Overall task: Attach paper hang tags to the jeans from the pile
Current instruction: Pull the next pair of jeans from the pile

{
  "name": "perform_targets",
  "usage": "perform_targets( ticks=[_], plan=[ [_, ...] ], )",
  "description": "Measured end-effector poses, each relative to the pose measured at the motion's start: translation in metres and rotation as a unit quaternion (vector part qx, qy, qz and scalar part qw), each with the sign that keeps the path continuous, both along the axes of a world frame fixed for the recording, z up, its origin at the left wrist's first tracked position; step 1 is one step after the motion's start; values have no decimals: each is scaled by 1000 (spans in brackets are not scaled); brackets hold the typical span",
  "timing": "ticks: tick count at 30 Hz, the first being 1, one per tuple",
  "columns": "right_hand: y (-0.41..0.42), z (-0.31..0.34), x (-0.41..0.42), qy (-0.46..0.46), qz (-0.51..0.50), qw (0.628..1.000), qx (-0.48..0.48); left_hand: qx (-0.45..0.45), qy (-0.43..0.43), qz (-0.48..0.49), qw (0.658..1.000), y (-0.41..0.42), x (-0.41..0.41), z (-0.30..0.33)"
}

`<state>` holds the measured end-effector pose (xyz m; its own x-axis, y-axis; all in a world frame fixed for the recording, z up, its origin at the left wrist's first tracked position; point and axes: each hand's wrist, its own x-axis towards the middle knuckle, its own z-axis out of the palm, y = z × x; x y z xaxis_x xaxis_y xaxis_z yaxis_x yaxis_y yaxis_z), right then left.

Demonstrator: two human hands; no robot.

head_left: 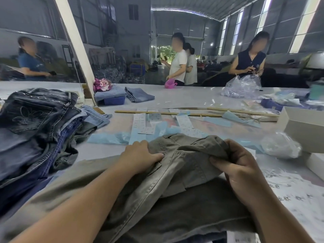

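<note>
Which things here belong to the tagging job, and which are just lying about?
Job: khaki jeans, held by left hand and right hand; jeans pile; white tag strips.
Lying about: pink bag; clear plastic bag; wooden sticks.

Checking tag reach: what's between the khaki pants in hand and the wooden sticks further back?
Head view: white label strips and light blue paper pieces lie between the khaki pants and the wooden sticks.

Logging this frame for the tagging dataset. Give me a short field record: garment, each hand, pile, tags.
garment: olive jeans, spread on the table in front of the person
left hand: rests flat on the jeans, fingers straight
right hand: grips a bunched fold of the waistband
pile: dark and blue jeans stacked at left
tags: white strips lying beyond the jeans, none attached yet
</note>
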<state>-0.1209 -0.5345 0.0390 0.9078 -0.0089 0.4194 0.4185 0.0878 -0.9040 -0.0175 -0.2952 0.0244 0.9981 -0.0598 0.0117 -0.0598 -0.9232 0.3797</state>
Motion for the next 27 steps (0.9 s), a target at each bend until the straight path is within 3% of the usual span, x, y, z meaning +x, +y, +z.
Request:
perform_targets(
  ticks=[3, 5, 6, 7, 8, 9, 10, 12, 14, 17, 18, 21, 22, 24, 25, 27],
  plan=[
    [-5, -3, -2, -14, 47, 998, 36, -31, -36, -46, 998, -10, -3, 5],
    [-9, -3, -3, -11, 109, 991, 71, -158, -29, -79, 984, -10, -3, 11],
    [-12, -2, -4, -9, 145, 986, 86, -277, 11, -99, 956, -8, -5, 17],
    [-15, -2, -4, -9, 169, 981, 92, -403, 66, -114, 906, -5, -8, 23],
    [-17, -2, -6, -7, 176, 981, 85, -489, 116, -121, 856, -3, -11, 26],
    [-19, -1, -7, -2, 168, 984, 66, -504, 133, -123, 844, -3, -12, 28],
    [-22, 0, -10, 8, 147, 988, 36, -453, 114, -126, 875, -5, -14, 29],
    [-27, 3, -14, 37, 92, 994, -40, -214, 37, -144, 965, -15, -17, 25],
    [-31, 9, -20, 68, 67, 991, -98, -72, -5, -170, 983, -30, -23, 19],
    [-29, 26, -30, 137, 119, 974, -136, -78, 4, -212, 974, -41, -26, 16],
    [-27, 30, -31, 161, 96, 972, -140, -103, 23, -227, 968, -39, -25, 17],
    [-30, 37, -25, 184, -21, 972, -141, -280, 108, -251, 920, -28, -21, 27],
    [-30, 40, -25, 176, -26, 969, -173, -346, 152, -242, 894, -25, -19, 29],
    [-32, 39, -27, 166, -10, 956, -242, -389, 212, -222, 869, -19, -15, 34],
    [-36, 37, -29, 179, -8, 950, -255, -371, 212, -213, 879, -18, -11, 34],
    [-47, 31, -36, 207, 5, 942, -266, -249, 147, -197, 937, -19, -2, 32]
  ],
)
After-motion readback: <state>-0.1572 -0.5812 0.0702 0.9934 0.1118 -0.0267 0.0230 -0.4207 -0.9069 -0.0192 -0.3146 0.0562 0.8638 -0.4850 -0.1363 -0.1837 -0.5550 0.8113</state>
